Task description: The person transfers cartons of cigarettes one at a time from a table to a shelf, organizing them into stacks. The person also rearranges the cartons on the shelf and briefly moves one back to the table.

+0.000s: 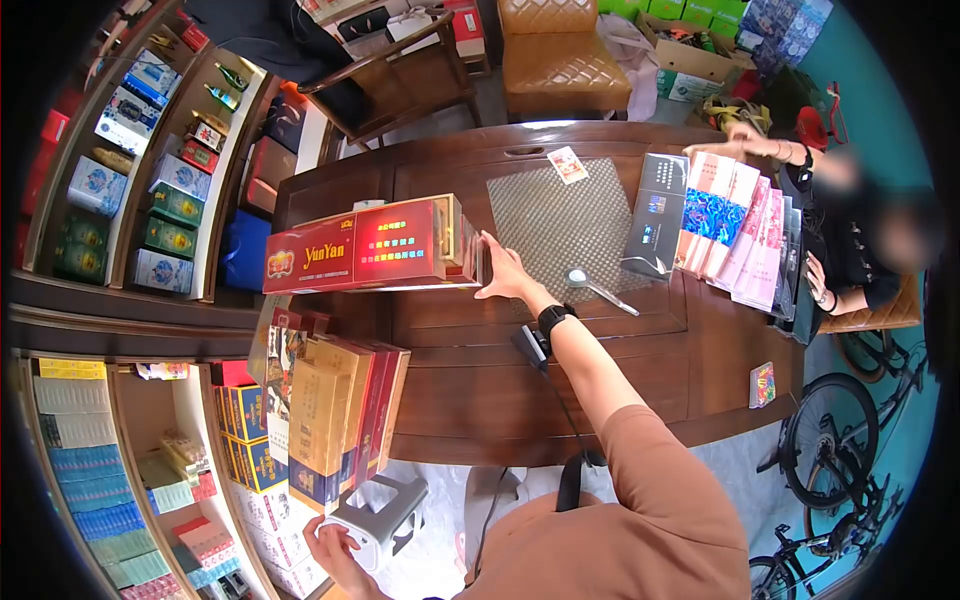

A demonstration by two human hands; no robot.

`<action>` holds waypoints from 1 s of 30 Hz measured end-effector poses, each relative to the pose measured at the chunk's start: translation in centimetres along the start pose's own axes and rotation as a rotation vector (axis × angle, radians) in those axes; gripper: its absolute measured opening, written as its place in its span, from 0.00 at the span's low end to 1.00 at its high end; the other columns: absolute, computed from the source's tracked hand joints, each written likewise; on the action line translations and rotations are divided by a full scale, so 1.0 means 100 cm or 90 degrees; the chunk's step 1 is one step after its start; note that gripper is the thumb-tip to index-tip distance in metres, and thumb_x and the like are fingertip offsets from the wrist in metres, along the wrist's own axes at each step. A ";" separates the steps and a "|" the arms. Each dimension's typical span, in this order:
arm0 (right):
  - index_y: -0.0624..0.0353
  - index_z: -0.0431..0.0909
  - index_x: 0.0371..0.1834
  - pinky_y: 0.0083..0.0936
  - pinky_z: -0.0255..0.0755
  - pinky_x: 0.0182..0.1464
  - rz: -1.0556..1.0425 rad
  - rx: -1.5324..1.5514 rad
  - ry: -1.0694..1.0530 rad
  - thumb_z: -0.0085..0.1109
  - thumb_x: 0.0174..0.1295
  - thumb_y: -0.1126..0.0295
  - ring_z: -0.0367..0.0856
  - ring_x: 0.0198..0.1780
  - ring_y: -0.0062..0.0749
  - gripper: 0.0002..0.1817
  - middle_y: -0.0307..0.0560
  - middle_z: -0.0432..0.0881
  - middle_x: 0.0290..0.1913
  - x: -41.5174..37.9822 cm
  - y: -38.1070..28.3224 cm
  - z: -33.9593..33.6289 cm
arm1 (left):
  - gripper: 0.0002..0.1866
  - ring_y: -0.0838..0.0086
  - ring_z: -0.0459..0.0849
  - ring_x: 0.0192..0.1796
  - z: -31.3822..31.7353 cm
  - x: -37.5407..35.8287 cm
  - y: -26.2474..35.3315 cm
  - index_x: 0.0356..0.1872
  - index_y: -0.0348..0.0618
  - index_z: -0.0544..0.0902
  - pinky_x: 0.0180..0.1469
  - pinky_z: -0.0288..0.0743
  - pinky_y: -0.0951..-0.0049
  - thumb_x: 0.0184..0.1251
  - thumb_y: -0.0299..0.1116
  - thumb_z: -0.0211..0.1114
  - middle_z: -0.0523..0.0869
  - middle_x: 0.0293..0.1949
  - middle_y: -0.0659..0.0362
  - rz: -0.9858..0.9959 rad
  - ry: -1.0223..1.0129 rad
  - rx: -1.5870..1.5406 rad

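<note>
My right hand reaches over the table, fingers and thumb spread against the near right end of a row of cigarette cartons. The front one is a red YunYan carton standing on its long edge; the others behind it show only at their ends. My left hand is low at the left, fingers loosely bent and apart, holding nothing visible. It is close to a grey plastic stool and below a stack of gold and dark red cartons at the table's left corner.
Across the wooden table, another person's hands touch a row of cartons beside a black carton. A woven mat bears a card pack and a white spoon-like object. Shelves line the left; bicycles stand at right.
</note>
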State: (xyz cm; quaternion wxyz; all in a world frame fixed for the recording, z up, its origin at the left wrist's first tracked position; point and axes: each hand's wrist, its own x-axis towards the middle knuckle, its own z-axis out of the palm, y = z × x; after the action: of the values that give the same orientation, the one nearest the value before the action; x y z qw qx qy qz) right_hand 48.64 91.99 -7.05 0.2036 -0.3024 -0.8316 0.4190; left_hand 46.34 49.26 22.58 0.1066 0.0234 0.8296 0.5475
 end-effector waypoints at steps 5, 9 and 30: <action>0.54 0.49 0.60 0.39 0.45 0.58 -0.002 -0.014 0.013 0.70 0.24 0.59 0.61 0.58 0.40 0.54 0.49 0.65 0.54 0.003 -0.002 -0.001 | 0.11 0.86 0.65 0.20 0.009 -0.011 -0.002 0.44 0.43 0.68 0.24 0.58 0.87 0.63 0.33 0.50 0.71 0.23 0.64 -0.003 -0.012 0.045; 0.53 0.50 0.59 0.39 0.47 0.55 0.036 -0.062 0.021 0.69 0.22 0.59 0.60 0.55 0.41 0.53 0.47 0.66 0.51 -0.008 -0.014 -0.005 | 0.11 0.85 0.65 0.22 0.011 -0.018 0.003 0.44 0.41 0.67 0.26 0.60 0.86 0.63 0.31 0.50 0.71 0.26 0.62 0.015 -0.064 0.056; 0.55 0.50 0.58 0.45 0.55 0.53 0.330 0.016 0.323 0.71 0.27 0.61 0.61 0.57 0.44 0.50 0.48 0.60 0.57 -0.178 -0.108 0.081 | 0.09 0.84 0.69 0.23 -0.043 -0.028 -0.025 0.43 0.38 0.69 0.27 0.63 0.86 0.61 0.24 0.49 0.74 0.26 0.61 0.090 -0.156 -0.029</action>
State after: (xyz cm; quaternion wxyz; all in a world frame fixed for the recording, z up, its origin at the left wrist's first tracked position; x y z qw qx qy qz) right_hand 53.35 70.32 -4.25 0.2943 -0.5952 -0.6450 0.3784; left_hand 48.37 43.95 22.31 0.1690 0.1460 0.7941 0.5653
